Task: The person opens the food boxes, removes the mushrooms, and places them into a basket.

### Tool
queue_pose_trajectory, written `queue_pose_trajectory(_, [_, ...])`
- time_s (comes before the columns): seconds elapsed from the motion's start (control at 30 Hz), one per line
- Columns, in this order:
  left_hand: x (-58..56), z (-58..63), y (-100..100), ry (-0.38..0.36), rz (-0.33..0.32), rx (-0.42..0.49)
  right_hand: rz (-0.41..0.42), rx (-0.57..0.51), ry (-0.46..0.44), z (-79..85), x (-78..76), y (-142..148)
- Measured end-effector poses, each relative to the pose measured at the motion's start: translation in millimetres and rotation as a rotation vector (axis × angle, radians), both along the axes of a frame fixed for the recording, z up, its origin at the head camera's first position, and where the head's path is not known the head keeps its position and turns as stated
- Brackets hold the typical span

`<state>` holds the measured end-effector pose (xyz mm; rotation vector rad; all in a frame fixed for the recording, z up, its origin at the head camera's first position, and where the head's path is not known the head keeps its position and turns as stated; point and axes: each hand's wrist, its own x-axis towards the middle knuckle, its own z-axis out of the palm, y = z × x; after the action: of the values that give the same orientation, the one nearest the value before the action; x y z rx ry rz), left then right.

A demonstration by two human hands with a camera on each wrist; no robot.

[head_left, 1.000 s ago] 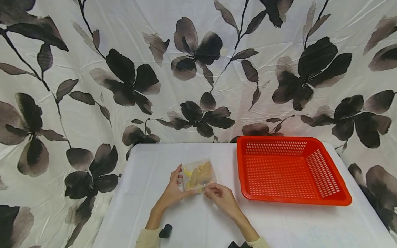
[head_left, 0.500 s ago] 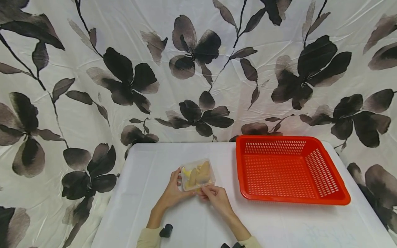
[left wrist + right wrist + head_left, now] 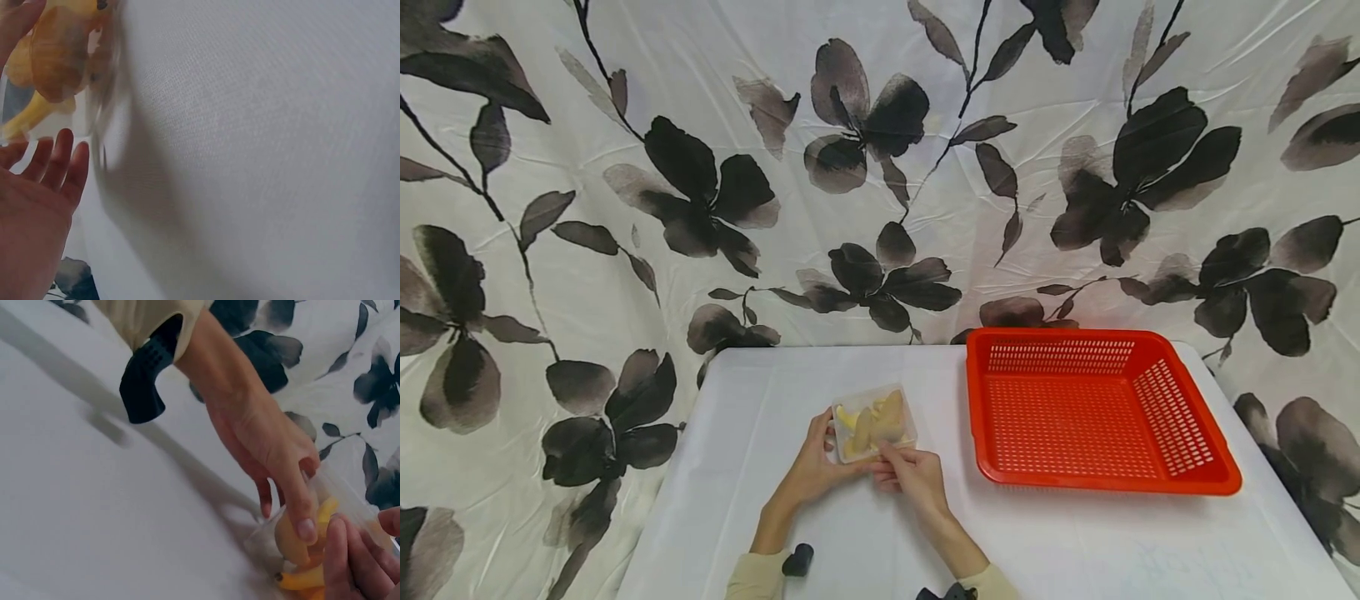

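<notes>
Gripping one clear box [image 3: 859, 401]: two hands [image 3: 814, 467] [image 3: 921, 481] (one red basket [image 3: 1056, 421] nearby).

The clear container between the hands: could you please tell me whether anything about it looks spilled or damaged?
Nothing stands out: the left hand grips the clear container, its yellowish contents show inside, and no spill or damage is visible.

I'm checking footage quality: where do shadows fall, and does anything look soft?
Head view: fairly even light, though items in the clear box look soft; left wrist: a broad, blurry-edged shadow on the white tabletop; right wrist: dimmer overall, with a long shadow band on the tabletop.
</notes>
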<state>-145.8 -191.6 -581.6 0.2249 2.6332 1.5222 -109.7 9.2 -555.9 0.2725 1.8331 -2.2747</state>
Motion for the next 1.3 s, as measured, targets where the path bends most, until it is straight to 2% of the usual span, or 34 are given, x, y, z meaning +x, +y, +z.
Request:
queue_pose_trajectory(0.23, [-0.6,3.2,1.6,0.014,-0.011,-0.001,-0.059,0.048,0.023,0.0,-2.7,-1.7])
queue_pose_trajectory(0.5, [0.3,4.1,0.1,0.015,-0.009,0.002,-0.09,0.039,0.046,36.1,8.4,-3.6])
queue_pose_trajectory(0.67, [0.3,4.3,0.5,0.01,-0.011,0.006,-0.085,0.041,0.052,42.6,10.9,-1.9])
queue_pose_trajectory(0.77, [-0.1,4.2,1.2,0.015,-0.012,0.005,-0.085,0.05,0.031,39.4,8.0,-1.7])
queue_pose_trajectory(1.03, [-1.1,2.2,0.8,0.024,-0.02,0.01,-0.115,0.029,0.018,4.2,-3.0,-5.2])
queue_pose_trajectory(1.3, [-0.9,4.8,1.1,0.008,-0.02,0.005,-0.129,0.031,0.031,0.1,-2.3,-6.3])
